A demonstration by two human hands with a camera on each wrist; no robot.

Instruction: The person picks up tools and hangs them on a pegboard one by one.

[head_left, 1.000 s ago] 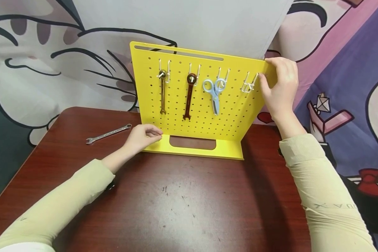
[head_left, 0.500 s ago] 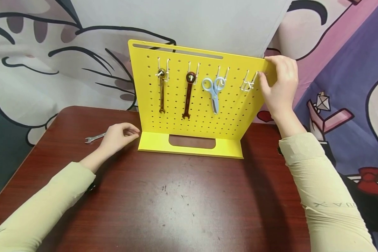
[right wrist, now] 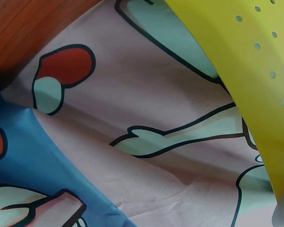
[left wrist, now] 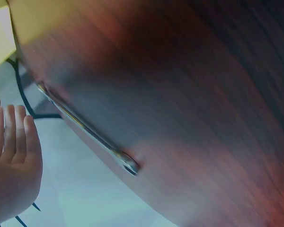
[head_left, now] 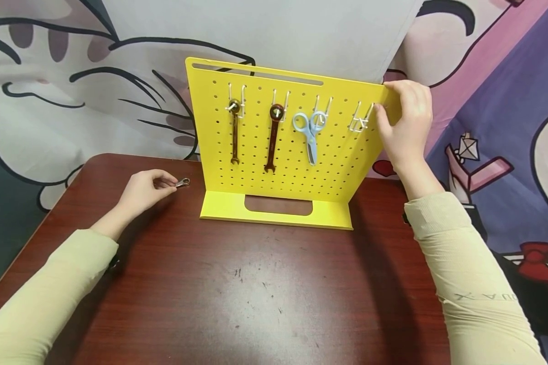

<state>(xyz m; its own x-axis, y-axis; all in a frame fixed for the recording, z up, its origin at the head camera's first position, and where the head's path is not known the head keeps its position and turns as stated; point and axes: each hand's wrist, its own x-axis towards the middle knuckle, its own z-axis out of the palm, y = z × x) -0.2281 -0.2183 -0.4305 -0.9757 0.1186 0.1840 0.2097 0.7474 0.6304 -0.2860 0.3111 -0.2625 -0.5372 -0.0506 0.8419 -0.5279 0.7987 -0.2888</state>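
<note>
Fingers of the left hand (head_left: 142, 191) curling over a wrench (head_left: 181, 182) lying on the table (head_left: 255, 289), right hand (head_left: 404, 126) gripping the yellow pegboard's (head_left: 338, 167) upper corner.

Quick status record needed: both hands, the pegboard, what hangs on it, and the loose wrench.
left hand: on the table, fingers over the loose wrench; grip not clear
loose wrench: flat on the table left of the pegboard, only its ring end showing past the fingers
right hand: grips the upper right edge of the pegboard
pegboard: yellow, upright on its base
hung, left to right: brass-toned wrench, dark wrench, blue scissors
empty hook: rightmost, beside the right hand
</note>
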